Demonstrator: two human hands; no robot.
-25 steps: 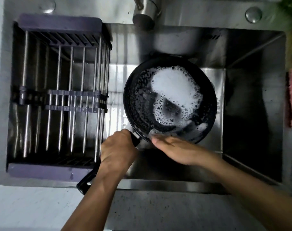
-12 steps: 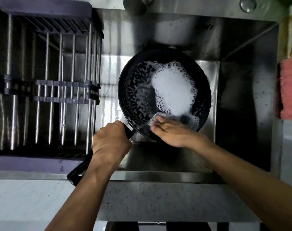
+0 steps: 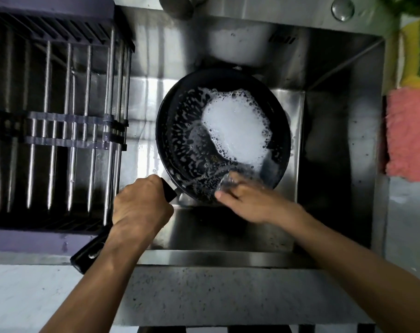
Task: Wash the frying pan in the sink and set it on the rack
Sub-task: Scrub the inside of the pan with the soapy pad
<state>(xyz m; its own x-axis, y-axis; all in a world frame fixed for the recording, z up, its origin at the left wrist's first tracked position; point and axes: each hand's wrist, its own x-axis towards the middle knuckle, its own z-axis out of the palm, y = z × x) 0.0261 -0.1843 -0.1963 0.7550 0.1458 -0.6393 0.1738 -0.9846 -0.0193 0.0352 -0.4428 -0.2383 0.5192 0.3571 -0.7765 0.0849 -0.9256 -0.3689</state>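
Note:
A black frying pan (image 3: 180, 131) sits tilted in the steel sink (image 3: 329, 140), with white foam (image 3: 235, 131) pooled on its right half and suds streaked across the rest. My left hand (image 3: 141, 205) grips the pan's black handle (image 3: 89, 255), which sticks out over the sink's front edge. My right hand (image 3: 247, 203) reaches into the pan's near rim and holds a small grey, soapy scrubbing pad (image 3: 228, 181) against the inner surface. Its fingers are blurred by motion.
A purple-framed rack with metal rods (image 3: 60, 131) spans the sink's left half. The tap spout (image 3: 177, 6) hangs above the back edge. A pink cloth (image 3: 408, 135) and a yellow-green sponge (image 3: 417, 54) lie on the right counter.
My right hand has slid to the right along the pan's near rim with the pad. The foam patch has shifted and the view has moved closer. My left hand keeps its grip.

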